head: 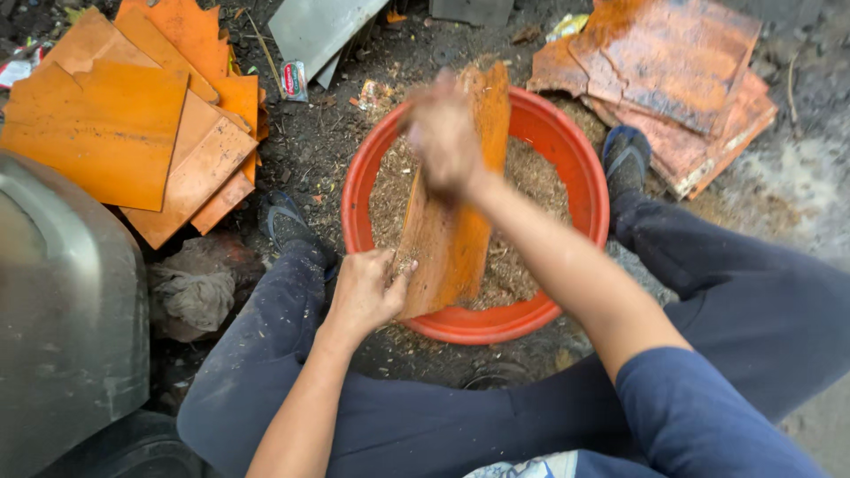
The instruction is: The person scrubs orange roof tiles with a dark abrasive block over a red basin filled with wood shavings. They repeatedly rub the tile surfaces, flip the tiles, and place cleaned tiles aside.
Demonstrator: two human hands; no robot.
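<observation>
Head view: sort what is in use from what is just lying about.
In use:
- long orange-brown board, propped in the basin
- round red plastic basin of brown crumbly debris
- left hand gripping the board's lower end
- right hand, blurred, on its upper face

Lying about:
- stack of orange flat sheets
- darker wet sheets
- grey metal container
- crumpled rag

Small rectangular packet [294, 80], red and white, lies flat on dark ground, well beyond the left hand [367, 290] fingertips. Crumpled yellowish wrapper [567, 26] at top edge, past the right hand [443, 133]. Torn pale wrapper scrap [374, 92] just left of right-hand fingers.
</observation>
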